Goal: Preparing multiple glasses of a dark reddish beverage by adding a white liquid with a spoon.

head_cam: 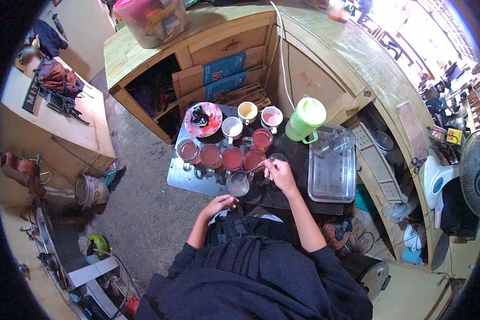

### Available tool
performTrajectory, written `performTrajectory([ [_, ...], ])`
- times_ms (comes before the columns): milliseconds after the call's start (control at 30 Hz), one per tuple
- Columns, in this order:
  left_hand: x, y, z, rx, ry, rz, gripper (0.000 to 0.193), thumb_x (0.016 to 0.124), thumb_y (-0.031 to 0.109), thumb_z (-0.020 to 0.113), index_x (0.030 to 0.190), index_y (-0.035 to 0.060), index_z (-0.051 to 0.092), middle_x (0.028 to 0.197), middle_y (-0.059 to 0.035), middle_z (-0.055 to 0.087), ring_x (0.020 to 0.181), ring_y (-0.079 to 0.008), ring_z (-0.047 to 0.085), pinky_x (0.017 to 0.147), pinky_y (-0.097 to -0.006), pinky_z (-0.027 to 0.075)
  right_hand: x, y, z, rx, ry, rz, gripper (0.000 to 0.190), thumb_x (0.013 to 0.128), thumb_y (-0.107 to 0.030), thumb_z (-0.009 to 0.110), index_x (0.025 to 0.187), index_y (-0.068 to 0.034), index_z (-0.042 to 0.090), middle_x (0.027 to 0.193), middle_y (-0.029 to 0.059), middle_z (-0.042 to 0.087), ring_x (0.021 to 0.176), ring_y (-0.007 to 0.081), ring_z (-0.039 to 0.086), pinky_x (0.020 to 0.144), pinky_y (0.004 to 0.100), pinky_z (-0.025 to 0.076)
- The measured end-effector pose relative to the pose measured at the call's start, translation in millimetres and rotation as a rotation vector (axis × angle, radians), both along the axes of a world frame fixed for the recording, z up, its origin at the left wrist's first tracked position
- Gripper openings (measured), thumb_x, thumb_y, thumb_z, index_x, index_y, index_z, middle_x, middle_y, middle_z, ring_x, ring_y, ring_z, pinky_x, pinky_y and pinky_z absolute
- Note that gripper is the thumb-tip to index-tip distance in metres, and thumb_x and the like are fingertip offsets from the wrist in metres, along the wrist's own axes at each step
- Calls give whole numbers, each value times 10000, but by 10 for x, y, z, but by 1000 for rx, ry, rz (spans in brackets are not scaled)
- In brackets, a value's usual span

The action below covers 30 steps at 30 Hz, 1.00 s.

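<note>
My right hand (279,174) grips a metal spoon (256,168) whose lower end dips into a glass mug (238,185) of cloudy, pale liquid. At that mug's near side, the fingers of my left hand (219,206) are closed, seemingly on its handle. Just beyond stands a row of glass mugs with reddish-brown drink (232,159), with another filled glass mug (262,138) behind. An additional clear glass (279,159) is partly hidden by my right hand. Farther back are a white cup (232,127), a cup with yellow contents (247,112) and one with pink contents (271,117).
A low dark table (328,208) bears everything. On it are a pink plate (215,130) with a black plastic bag, a green lidded pitcher (304,120), and a clear tray (332,176) holding a glass mug (343,139). A wooden counter (316,68) curves behind; a fan (475,172) stands right.
</note>
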<state>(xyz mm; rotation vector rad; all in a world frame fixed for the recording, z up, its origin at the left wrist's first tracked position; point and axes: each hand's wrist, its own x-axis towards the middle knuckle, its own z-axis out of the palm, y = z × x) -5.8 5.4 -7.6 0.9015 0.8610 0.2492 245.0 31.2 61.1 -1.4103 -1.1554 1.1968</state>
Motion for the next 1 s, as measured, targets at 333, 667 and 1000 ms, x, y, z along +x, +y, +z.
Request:
performTrajectory([
  [333,8,-21,14,-14,15,40,250,851,252,440,955,50,544,817,-2,548,756,-75,507,700,-215,396,-307,306,-175,152,-165,-288,358,827,-233,481,532,-33,522,461,5,482,410,47,419,397,209,314],
  [667,-13,-32,-167,-40,-79,64,252,857,240,427,958,40,542,801,10,534,763,-69,504,686,-191,393,-395,342,-302,-139,97,-261,333,832,-250,465,577,-38,480,476,30,483,323,55,359,309,198,261],
  [1000,8,-10,30,-32,-12,27,259,855,252,431,961,39,536,817,2,543,760,-71,505,690,-200,394,-107,52,-117,-277,566,-244,246,841,-239,455,683,-50,459,533,24,463,371,39,336,326,173,220],
])
